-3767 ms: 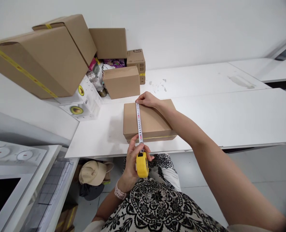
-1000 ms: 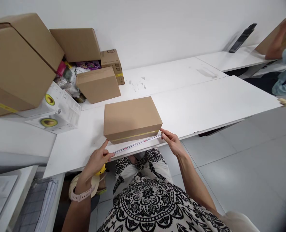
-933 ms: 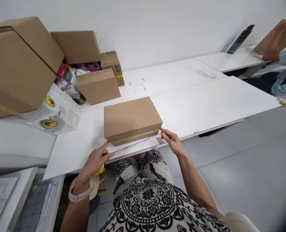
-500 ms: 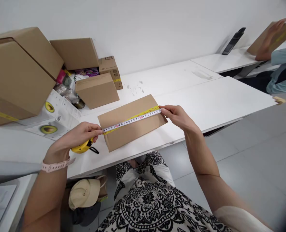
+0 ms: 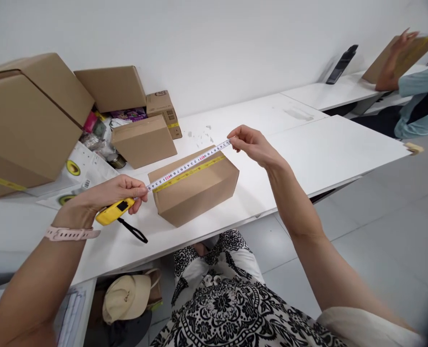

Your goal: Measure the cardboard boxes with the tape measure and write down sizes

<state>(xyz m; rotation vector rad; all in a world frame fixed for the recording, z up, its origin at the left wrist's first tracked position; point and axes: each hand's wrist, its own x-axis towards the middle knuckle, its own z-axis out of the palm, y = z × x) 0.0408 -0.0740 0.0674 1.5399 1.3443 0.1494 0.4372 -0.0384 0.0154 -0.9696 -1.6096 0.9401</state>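
Observation:
A tape measure (image 5: 115,211) with a yellow case and black wrist strap hangs at my left hand (image 5: 122,193), whose fingers pinch the white blade. The blade stretches over a brown cardboard box (image 5: 199,193) on the white table. My right hand (image 5: 249,144) pinches the blade's far end, off the box's back right corner and slightly above it. A strip of yellow tape runs along the box's top, and its long front side faces me.
Brown cartons (image 5: 143,142), a large box (image 5: 26,125) and a white box with avocado pictures (image 5: 87,171) crowd the left. A dark bottle (image 5: 342,65) leans by the wall. At the far right, another person's hand (image 5: 404,41) touches a cardboard box. A beige cap (image 5: 125,296) lies below the table.
Both hands have lifted the tape measure's blade off the box's top, the right hand moving up and away. The box now shows its front side.

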